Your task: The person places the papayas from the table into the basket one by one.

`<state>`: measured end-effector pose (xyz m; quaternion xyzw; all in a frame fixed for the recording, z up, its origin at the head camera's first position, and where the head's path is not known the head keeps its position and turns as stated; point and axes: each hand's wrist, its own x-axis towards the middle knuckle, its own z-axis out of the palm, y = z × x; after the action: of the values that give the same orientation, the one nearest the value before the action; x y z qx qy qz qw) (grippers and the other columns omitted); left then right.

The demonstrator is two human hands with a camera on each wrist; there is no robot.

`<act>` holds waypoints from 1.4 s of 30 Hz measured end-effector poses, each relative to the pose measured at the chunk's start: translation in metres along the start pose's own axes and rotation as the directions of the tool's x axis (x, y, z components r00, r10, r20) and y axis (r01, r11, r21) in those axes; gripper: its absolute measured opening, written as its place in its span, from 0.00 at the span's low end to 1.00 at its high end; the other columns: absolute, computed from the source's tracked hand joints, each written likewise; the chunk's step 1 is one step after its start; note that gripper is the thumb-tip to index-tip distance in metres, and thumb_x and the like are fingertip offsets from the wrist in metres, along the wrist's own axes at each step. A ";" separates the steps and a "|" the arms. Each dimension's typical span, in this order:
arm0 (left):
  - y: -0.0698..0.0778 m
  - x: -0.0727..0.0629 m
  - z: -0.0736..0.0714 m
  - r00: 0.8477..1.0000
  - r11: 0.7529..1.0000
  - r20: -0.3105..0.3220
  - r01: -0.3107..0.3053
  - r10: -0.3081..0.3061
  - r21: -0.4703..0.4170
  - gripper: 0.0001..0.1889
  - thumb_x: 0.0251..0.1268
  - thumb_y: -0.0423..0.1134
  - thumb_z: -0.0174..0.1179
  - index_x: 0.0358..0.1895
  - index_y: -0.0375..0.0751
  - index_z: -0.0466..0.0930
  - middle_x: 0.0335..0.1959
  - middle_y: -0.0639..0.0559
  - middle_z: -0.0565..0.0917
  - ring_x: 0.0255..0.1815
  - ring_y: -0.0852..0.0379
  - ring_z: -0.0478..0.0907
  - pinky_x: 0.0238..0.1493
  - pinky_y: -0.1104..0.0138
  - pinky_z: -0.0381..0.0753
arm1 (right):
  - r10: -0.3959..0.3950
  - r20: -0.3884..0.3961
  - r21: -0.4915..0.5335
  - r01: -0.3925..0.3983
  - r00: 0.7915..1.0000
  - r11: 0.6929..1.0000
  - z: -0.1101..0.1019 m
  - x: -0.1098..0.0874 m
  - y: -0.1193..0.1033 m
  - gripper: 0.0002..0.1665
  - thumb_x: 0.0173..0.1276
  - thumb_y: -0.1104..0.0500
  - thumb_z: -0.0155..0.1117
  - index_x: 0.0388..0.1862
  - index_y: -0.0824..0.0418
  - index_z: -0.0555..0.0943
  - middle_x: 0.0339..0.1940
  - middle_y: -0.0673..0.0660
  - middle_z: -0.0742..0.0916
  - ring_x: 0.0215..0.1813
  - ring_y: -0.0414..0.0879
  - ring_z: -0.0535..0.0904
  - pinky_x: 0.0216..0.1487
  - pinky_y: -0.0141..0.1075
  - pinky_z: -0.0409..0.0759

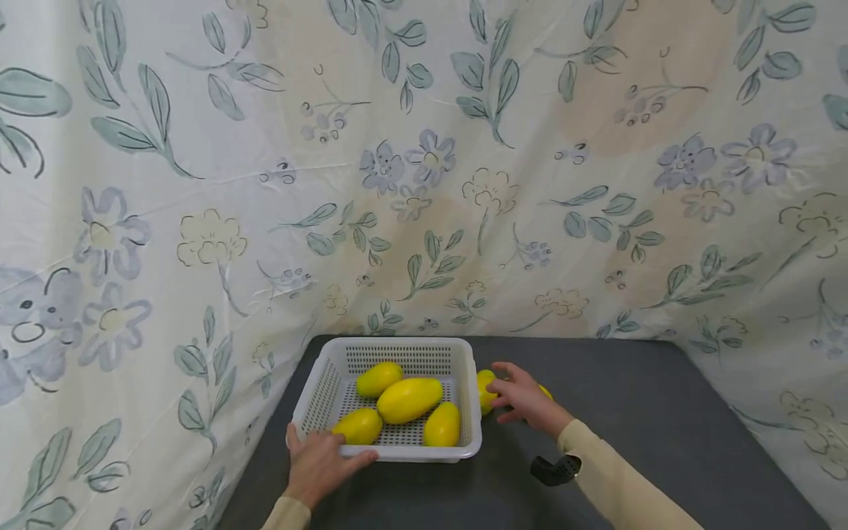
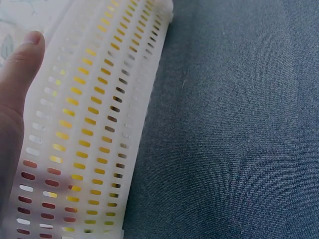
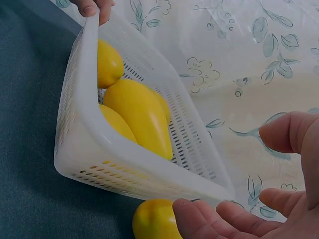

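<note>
A white perforated plastic basket (image 1: 424, 453) holds several yellow mangoes, among them a long one (image 1: 409, 401) in the middle. At its front left corner my left hand (image 1: 321, 465) grips the rim. In the left wrist view the thumb (image 2: 22, 59) lies outside the wall, and fingers show through the holes. My right hand (image 1: 526, 401) is to the right of the basket, fingers apart and nothing in its grasp. Just beyond its fingertips, a mango (image 1: 486, 390) lies outside against the basket's right side. Another yellow piece (image 1: 545, 391) is mostly hidden behind the right hand.
The basket stands on a dark grey table (image 1: 616, 412), toward its left side. A floral cloth (image 1: 424, 258) hangs behind and along both sides of the table. A black band (image 1: 555, 470) is on the right wrist.
</note>
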<state>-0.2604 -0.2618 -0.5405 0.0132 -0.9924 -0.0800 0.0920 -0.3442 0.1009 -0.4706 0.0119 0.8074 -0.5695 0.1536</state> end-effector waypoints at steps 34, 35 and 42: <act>-0.003 0.004 0.001 0.999 1.000 0.036 -0.001 0.001 0.016 0.43 0.48 0.81 0.59 0.37 0.39 0.88 0.24 0.49 0.83 0.40 0.43 0.82 0.72 0.26 0.43 | 0.139 -0.063 -0.052 -0.142 0.988 0.989 -0.130 -0.030 0.105 0.42 0.82 0.47 0.45 0.79 0.75 0.49 0.73 0.82 0.66 0.61 0.71 0.79 0.51 0.56 0.86; -0.003 0.004 0.001 0.999 1.000 0.034 -0.003 0.002 0.015 0.43 0.48 0.81 0.59 0.36 0.39 0.88 0.23 0.50 0.82 0.39 0.43 0.81 0.72 0.26 0.43 | 0.150 -0.066 -0.048 -0.154 0.986 0.987 -0.132 -0.031 0.107 0.42 0.82 0.47 0.45 0.79 0.75 0.49 0.73 0.82 0.66 0.61 0.71 0.80 0.51 0.56 0.86; -0.003 0.004 0.003 0.999 1.000 0.035 -0.004 0.004 0.006 0.41 0.48 0.83 0.57 0.28 0.42 0.85 0.17 0.54 0.75 0.37 0.45 0.81 0.72 0.25 0.42 | 0.181 -0.064 -0.033 -0.183 0.981 0.983 -0.137 -0.035 0.113 0.43 0.81 0.47 0.47 0.78 0.76 0.49 0.73 0.82 0.66 0.62 0.71 0.78 0.51 0.56 0.85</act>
<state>-0.2648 -0.2647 -0.5433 0.0103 -0.9942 -0.0770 0.0749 -0.3211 0.2727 -0.5234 0.0999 0.8181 -0.5368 0.1806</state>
